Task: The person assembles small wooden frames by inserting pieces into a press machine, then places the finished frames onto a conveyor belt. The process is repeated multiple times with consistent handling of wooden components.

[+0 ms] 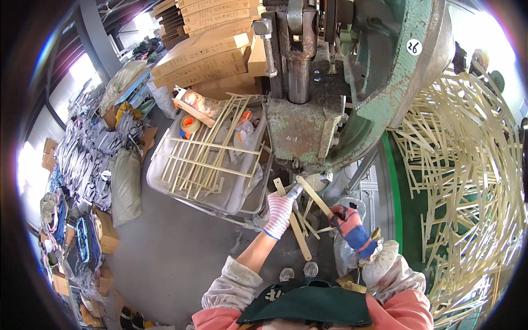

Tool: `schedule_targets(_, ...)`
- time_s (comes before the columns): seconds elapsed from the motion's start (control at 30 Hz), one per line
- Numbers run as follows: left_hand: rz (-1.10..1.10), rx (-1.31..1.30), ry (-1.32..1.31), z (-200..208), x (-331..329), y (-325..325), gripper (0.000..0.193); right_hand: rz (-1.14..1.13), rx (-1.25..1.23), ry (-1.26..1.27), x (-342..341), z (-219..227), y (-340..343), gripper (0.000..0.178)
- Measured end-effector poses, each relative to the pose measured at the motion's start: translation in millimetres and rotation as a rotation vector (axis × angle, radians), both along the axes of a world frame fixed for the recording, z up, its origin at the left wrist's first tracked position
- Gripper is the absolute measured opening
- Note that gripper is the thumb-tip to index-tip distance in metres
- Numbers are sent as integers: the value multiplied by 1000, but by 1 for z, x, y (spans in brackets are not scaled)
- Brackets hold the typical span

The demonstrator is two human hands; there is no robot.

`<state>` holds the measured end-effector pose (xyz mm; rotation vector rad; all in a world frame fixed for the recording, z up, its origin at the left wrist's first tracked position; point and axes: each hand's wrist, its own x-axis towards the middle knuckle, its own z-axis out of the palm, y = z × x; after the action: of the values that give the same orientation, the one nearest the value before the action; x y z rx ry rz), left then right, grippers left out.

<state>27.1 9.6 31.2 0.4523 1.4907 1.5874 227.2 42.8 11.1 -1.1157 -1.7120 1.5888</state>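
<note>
My left hand (279, 212), in a white glove with thin stripes, is closed on a long flat cream strip (300, 240) with small holes at its ends. Its fingertips reach over to the far end of a second cream strip (314, 196). That one is gripped by my right hand (348, 224), in a red and blue glove with dark stains. The second strip's far end lies just under the head of a worn green press (305, 132). Several more loose strips (309, 223) show between my hands, below the press; what they rest on is partly hidden.
At the left of the press, a whitish bin (237, 201) bears cream strips, a tape roll (190, 125) and a plastic bottle (243, 132). A big heap of strips (456, 165) fills the right side. Cartons (209, 55) stack behind; grey bundles (96, 151) lie far left.
</note>
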Motion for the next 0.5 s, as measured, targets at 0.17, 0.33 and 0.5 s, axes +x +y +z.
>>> schedule_targets(0.17, -70, 22, 29, 2, 0, 11, 19, -57, 54, 38, -13, -7, -2, 17)
schedule_targets(0.33, -83, -24, -5, -2, -8, 13, 16, 78, -46, -6, -10, 6, 7, 17)
schedule_targets(0.5, -73, -19, -18, 0, -13, 17, 13, 362, -136, -125, -14, 20, 39, 23)
